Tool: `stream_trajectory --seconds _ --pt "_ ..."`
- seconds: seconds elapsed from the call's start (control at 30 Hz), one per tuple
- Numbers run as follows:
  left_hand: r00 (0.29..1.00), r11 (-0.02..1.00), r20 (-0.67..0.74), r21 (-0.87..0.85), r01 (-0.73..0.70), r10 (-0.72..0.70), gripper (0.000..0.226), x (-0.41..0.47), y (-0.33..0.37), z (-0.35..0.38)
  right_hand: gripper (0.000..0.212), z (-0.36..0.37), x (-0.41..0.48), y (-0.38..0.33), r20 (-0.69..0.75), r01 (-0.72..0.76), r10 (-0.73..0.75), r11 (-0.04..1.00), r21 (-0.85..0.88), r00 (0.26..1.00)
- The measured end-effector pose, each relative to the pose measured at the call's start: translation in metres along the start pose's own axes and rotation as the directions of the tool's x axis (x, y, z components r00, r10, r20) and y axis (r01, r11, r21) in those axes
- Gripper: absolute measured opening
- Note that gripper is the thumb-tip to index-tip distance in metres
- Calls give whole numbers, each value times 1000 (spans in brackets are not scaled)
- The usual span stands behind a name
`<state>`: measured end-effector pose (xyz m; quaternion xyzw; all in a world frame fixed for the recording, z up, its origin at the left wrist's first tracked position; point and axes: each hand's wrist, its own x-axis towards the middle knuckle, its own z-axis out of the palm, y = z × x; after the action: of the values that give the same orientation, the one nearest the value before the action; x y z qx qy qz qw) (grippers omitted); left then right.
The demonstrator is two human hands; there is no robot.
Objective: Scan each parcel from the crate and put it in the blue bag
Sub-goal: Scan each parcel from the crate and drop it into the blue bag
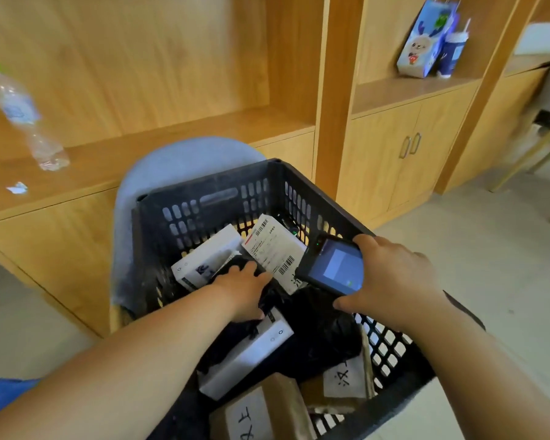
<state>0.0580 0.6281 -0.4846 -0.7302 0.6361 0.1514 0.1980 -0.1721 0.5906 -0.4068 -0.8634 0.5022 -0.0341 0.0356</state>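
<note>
A black slotted crate (210, 198) stands on a grey chair and holds several parcels: white boxes, brown cartons and black poly bags. My left hand (243, 289) reaches into the crate and grips a black parcel with a white shipping label (275, 252), whose barcodes face up. My right hand (394, 281) holds a dark handheld scanner (334, 265) just right of that label, screen lit. A white box (248, 354) and a brown carton (264, 408) lie nearer to me. A corner of the blue bag (0, 398) shows at the lower left.
The grey chair (172, 163) backs against wooden cabinets. A plastic water bottle (23, 115) stands on the left counter by a paper scrap (17, 188). A blue gift bag (426, 39) and a cup (451, 54) sit on the right shelf. Chair legs (521, 163) stand at the far right.
</note>
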Motion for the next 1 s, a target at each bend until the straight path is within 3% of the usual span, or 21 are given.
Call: stream_trajectory --seconds 0.17,0.27,0.43,0.5,0.63,0.73,0.8,0.9,1.0 --pt "992 996 113 73 -59 50 71 35 1 3 73 9 11 0 -25 13 -12 999 49 1000" --pt "986 998 167 56 -19 10 60 40 -1 -1 73 9 12 1 -45 16 -12 996 87 999" --pt "981 986 172 155 62 -89 60 30 2 -12 73 7 8 2 -48 15 -10 995 102 999" --pt "985 986 122 124 107 -123 51 23 0 -18 75 6 6 1 -43 11 -6 994 106 999" --pt "976 978 -53 -3 209 -209 60 4 -6 -23 79 1 2 1 -47 5 0 994 112 999" --pt "918 936 -206 -169 308 -339 48 -14 -14 -25 79 -5 -4 0 -52 3 3 994 113 999" --pt "874 883 -245 -334 330 -420 55 -28 -24 -28 80 -11 -10 0 -61 5 2 993 116 998" --pt "814 803 -378 -571 169 -440 63 -52 -41 -40 82 -21 -22 2 -81 4 7 992 124 997" --pt "701 726 -519 -688 -3 -489 68 -75 -47 -49 82 -30 -38 3 -122 5 14 988 156 992"
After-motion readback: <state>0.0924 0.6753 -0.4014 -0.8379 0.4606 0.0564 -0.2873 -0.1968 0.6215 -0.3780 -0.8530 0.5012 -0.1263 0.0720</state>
